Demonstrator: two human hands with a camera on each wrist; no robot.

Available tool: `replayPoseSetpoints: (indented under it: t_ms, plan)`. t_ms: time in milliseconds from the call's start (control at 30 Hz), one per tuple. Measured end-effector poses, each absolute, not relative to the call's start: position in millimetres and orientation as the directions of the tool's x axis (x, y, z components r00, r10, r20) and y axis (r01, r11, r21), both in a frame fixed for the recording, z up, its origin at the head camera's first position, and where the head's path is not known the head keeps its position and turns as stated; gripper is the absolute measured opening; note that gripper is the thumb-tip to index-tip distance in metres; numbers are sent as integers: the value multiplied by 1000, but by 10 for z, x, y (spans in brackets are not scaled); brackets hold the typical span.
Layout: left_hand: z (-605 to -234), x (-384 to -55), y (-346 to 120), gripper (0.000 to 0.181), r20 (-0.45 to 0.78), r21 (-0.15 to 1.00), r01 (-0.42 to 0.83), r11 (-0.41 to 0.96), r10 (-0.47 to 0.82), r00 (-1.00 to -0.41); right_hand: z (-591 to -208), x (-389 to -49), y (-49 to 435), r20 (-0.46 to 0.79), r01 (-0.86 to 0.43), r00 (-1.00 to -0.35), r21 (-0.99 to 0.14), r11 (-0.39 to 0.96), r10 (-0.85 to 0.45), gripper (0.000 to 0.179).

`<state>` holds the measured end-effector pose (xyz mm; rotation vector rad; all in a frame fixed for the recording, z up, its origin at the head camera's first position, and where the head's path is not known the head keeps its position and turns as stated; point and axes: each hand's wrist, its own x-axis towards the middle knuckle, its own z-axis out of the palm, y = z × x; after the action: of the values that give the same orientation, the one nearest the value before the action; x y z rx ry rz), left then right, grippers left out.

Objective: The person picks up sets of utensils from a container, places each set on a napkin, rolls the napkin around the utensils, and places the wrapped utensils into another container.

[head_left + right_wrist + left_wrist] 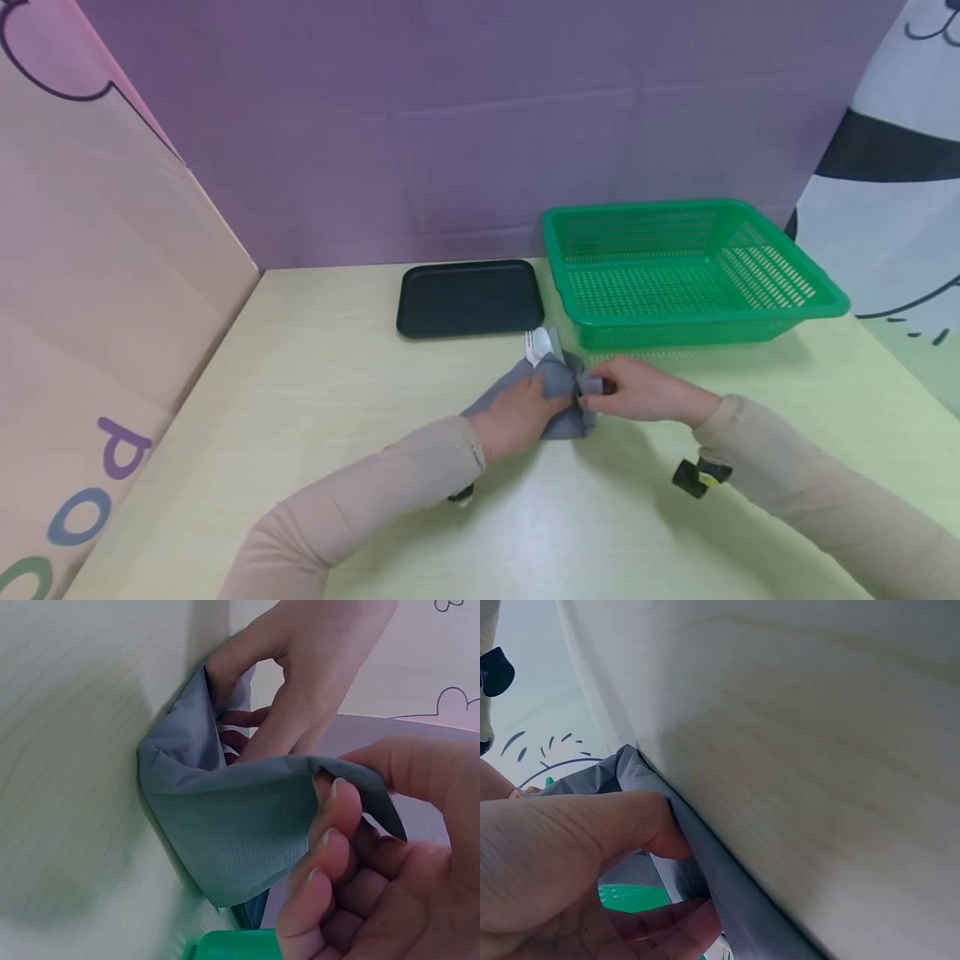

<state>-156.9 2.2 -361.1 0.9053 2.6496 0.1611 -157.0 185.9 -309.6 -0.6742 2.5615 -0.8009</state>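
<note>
A grey cloth napkin (557, 379) lies partly folded on the table, around a white fork (530, 347), a spoon (543, 340) and a knife (556, 342). Their upper ends stick out toward the back; their lower parts are hidden by cloth and hand. My left hand (517, 415) holds the napkin down over the cutlery; in the left wrist view its thumb and fingertips meet the cloth fold. To its right, my right hand (637, 390) pinches a napkin edge between thumb and fingers. That edge stands lifted in the right wrist view.
Behind the napkin lies a black tray (470, 300). A green perforated basket (697, 329) stands at the back right, close beyond my right hand. A purple backdrop (450, 150) rises along the table's rear edge, with a printed panel (112, 250) on the left.
</note>
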Motion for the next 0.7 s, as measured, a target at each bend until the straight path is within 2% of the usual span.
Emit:
replayPoseSetpoints:
  t_ms: [367,700]
  plan:
    - [-3632,-1573,15,52,-204,107,636,764,643,-738,-3126,-1568,1836,-175,-355,-804,-624,696,-568,27]
    - [-3614,-1559,8,51,-185,113,641,759,650,-738,-3138,-1553,1821,-159,-366,-798,-638,677,-581,25]
